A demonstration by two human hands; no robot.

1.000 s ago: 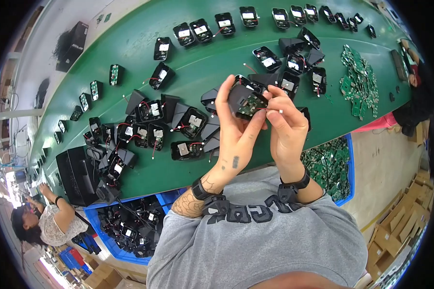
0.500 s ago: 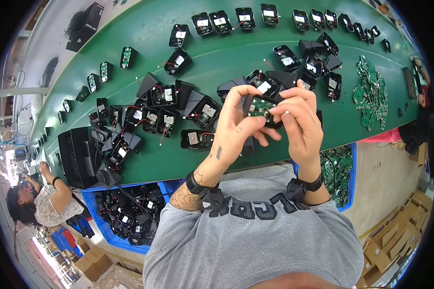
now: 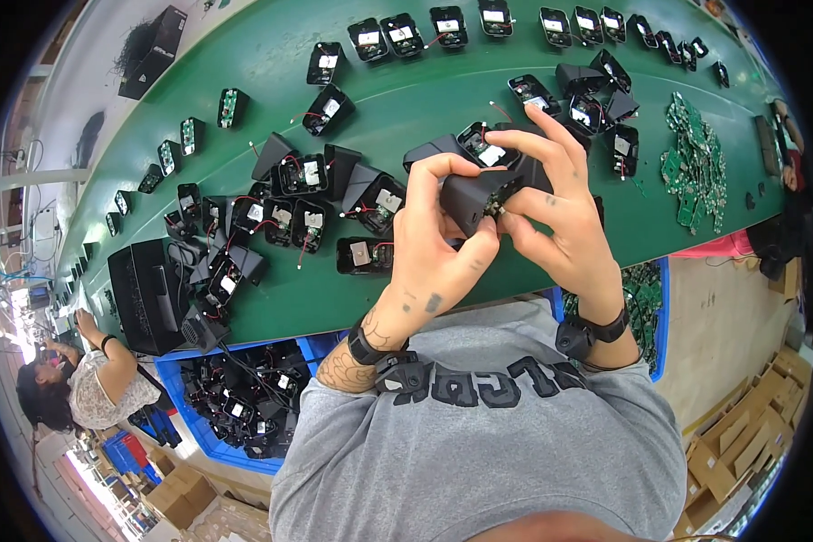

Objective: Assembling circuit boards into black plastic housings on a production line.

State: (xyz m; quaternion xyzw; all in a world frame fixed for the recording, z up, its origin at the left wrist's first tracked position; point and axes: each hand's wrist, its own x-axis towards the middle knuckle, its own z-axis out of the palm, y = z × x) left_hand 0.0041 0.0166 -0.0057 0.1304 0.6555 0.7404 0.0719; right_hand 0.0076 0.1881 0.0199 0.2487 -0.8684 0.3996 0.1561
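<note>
Just right of frame's center, left hand grips tilted black housing, circuit board showing at open side; right hand touches that side, cannot tell whether pinching anything. Wired housings crowd green table, left of center; loose green boards heaped at upper right.

The held housing is black; the tabletop green; the circuit boards green — flecked silver; the bin blue; the shirt mottled grey — its lettering black.
</note>
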